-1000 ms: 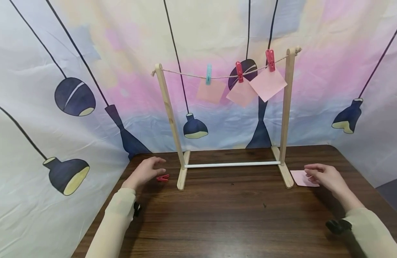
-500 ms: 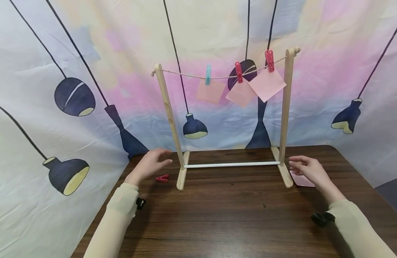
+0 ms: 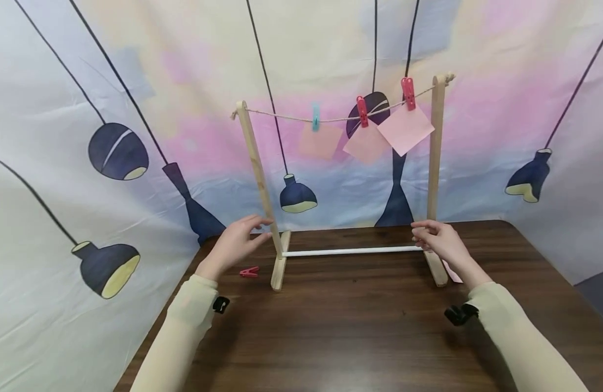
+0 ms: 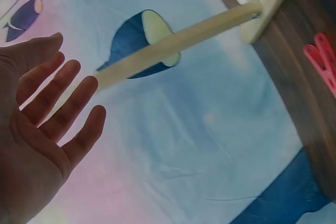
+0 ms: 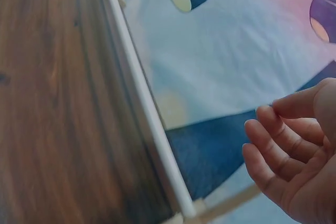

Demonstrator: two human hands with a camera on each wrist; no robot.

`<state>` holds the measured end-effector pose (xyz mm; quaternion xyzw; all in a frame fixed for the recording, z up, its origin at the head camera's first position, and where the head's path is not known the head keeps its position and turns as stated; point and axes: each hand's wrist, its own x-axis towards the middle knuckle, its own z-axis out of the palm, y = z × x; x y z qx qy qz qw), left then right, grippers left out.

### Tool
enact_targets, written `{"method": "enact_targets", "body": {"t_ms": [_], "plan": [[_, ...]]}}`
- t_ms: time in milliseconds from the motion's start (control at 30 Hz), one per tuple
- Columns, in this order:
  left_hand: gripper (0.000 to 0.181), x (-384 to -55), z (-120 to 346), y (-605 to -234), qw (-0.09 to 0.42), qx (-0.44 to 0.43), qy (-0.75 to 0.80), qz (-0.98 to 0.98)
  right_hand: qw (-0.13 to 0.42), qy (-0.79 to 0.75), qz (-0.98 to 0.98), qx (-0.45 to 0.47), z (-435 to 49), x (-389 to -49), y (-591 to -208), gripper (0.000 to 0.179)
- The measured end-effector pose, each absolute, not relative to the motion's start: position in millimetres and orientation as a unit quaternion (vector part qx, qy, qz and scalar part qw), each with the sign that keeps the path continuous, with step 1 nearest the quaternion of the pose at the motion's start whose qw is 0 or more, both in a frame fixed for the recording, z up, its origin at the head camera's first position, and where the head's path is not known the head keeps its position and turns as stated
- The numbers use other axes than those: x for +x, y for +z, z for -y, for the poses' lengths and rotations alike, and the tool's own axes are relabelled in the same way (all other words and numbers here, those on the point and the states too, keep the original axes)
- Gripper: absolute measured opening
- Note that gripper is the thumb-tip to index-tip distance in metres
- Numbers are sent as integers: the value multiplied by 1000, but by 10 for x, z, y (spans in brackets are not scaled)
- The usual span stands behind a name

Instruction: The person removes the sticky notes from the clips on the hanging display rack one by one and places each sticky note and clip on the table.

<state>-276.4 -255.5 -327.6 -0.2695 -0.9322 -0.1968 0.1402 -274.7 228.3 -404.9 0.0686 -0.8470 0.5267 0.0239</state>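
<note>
My left hand [image 3: 236,246], fingers spread and holding nothing, is at the wooden rack's left post [image 3: 254,158]. In the left wrist view its palm [image 4: 32,166] shows bare. A red clothespin [image 3: 249,271] lies on the table below that hand. By the right post [image 3: 436,147] is my right hand [image 3: 443,244]; its fingers are loosely bent, thumb near the index tip, with nothing visible between them. Three pink paper squares hang from the string [image 3: 286,116], under a light blue clothespin [image 3: 315,118] and two red clothespins [image 3: 362,112].
A white rod [image 3: 350,251] joins the rack's feet low over the brown table [image 3: 330,326]. Another pink paper square [image 3: 451,272] lies beyond the right foot, partly hidden by my right wrist. Behind hangs a cloth [image 3: 208,125] printed with lamps.
My right hand has moved left, from over the pink square on the table to the right post. The left hand has risen and moved right, away from the red clothespin.
</note>
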Motion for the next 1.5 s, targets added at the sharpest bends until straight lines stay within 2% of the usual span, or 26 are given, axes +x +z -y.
{"method": "enact_targets", "body": {"t_ms": [233,433,933,1500], "plan": [[30,-2708,2383,-3101,191,-295,-204,914,32,545,833,94,-2016,-2848,-3976,41],[31,-2645,2327,-2939,210,-310,-214,902,31,558,822,111,-1763,-2956,-3946,38],[27,-2686,2138,-2459,311,-356,-273,838,21,599,788,138,-1253,-3068,-3701,34],[29,-2755,1700,-1984,392,-414,-290,769,55,618,767,161,-821,-3204,-3287,41]]}}
